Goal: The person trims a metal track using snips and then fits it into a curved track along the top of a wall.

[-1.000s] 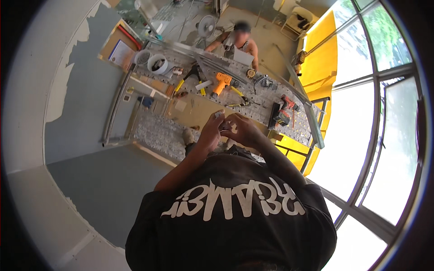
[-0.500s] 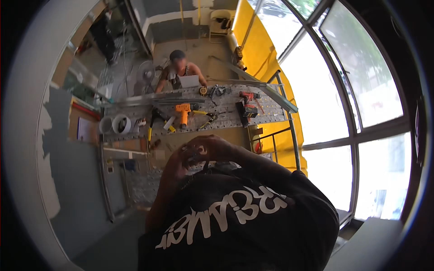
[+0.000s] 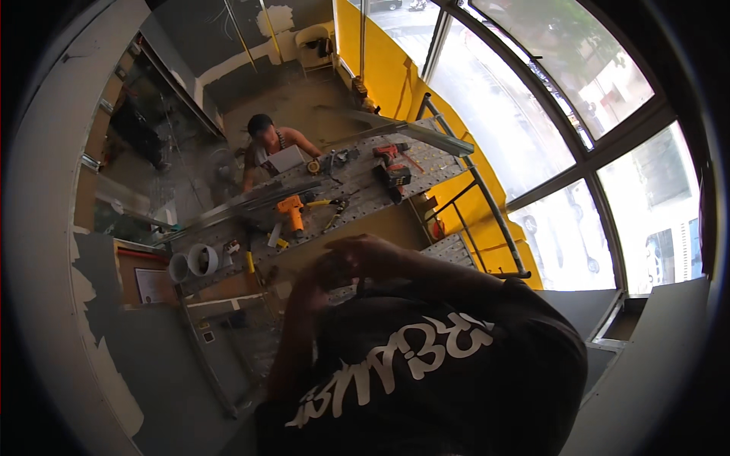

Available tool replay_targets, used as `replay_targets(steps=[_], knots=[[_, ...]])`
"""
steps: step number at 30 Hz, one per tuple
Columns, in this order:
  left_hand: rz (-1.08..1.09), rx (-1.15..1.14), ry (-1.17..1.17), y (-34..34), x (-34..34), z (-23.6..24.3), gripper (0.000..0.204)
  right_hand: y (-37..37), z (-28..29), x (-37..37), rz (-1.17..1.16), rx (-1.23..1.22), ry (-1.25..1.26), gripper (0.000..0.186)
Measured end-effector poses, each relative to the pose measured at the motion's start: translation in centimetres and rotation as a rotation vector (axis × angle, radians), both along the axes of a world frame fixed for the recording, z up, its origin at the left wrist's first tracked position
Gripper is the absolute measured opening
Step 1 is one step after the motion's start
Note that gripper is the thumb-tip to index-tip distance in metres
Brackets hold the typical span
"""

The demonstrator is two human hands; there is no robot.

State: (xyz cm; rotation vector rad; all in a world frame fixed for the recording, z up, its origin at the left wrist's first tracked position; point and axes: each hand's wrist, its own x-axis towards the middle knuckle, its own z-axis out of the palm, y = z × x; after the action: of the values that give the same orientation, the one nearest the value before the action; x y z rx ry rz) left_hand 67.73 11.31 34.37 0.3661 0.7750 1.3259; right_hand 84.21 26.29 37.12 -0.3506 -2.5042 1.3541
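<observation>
My left hand (image 3: 319,283) and my right hand (image 3: 353,254) meet in front of my chest, fingers bent round something small that is too dark and hidden to make out. Beyond them lies a perforated metal platform (image 3: 433,174) with an orange tool (image 3: 290,211), yellow-handled tools (image 3: 334,207), a red cordless drill (image 3: 388,156), a tape measure (image 3: 312,164), white buckets (image 3: 200,258) and metal channels (image 3: 452,144).
Another person (image 3: 266,141) sits behind the platform with a light grey board (image 3: 285,158). A metal scaffold railing (image 3: 494,213) stands at right, before a yellow sheet (image 3: 449,133) and large windows (image 3: 502,91). A white chair (image 3: 312,49) stands at the back.
The view has swung and tilted, showing more back wall and window. My hands, still together, look darker, with the right one now more over the left.
</observation>
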Motion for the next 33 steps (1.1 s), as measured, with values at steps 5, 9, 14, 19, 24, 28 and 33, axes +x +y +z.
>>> replay_targets(steps=[5, 9, 14, 19, 24, 28, 33], knots=[[-0.115, 0.083, 0.038, 2.3, 0.4, 0.9, 0.060, 1.8, 6.4, 2.1, 0.052, -0.021, -0.220, 0.060], [-0.072, 0.163, 0.101, 1.3, 1.4, 3.7, 0.065, 1.6, 7.0, 3.3, -0.001, -0.197, -0.094, 0.050], [0.021, 0.063, -0.106, 0.9, 1.6, 2.2, 0.064, 0.7, 6.3, 4.6, -0.121, -0.295, -0.049, 0.062], [0.178, 0.119, 0.004, 0.8, 2.4, 1.6, 0.042, 1.2, 6.6, 5.4, -0.150, -0.342, -0.042, 0.061], [0.188, 0.112, 0.531, 2.2, 3.5, 3.2, 0.039, 3.1, 6.2, 4.7, -0.035, -0.672, -0.085, 0.056], [0.114, 0.162, 0.844, 2.4, 4.2, 6.6, 0.037, 3.6, 5.4, 4.6, -0.051, -0.712, -0.119, 0.062], [0.244, 0.376, 1.023, 1.1, 3.7, 4.5, 0.025, 2.2, 5.2, 4.6, -0.133, -0.559, -0.075, 0.062]])
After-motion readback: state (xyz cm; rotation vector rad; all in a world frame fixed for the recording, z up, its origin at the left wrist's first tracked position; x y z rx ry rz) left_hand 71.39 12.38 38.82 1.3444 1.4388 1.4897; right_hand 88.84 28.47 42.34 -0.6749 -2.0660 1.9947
